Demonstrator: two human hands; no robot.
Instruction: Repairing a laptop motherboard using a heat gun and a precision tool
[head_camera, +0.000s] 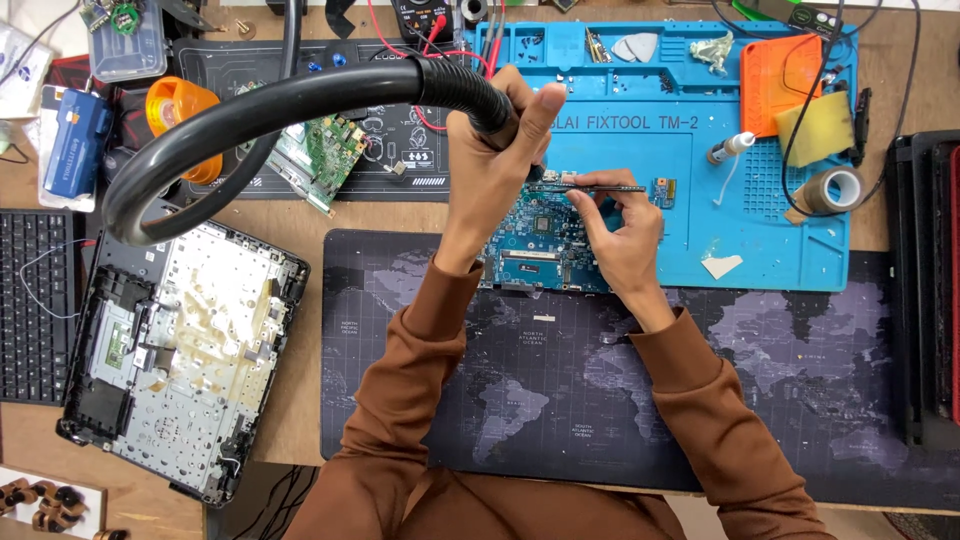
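Head view, 1 frame: I see my left hand with fingers wrapped around the black hose nozzle, and my right hand pinching thin tweezers over the blue circuit board on the blue mat. Risks, as I judge them: the heavy hose could drag the nozzle off its spot, and 1 slip of the tweezers could scratch the board or flick a small part away.

Left hand grips black hose — right hand holds tweezers over circuit board.
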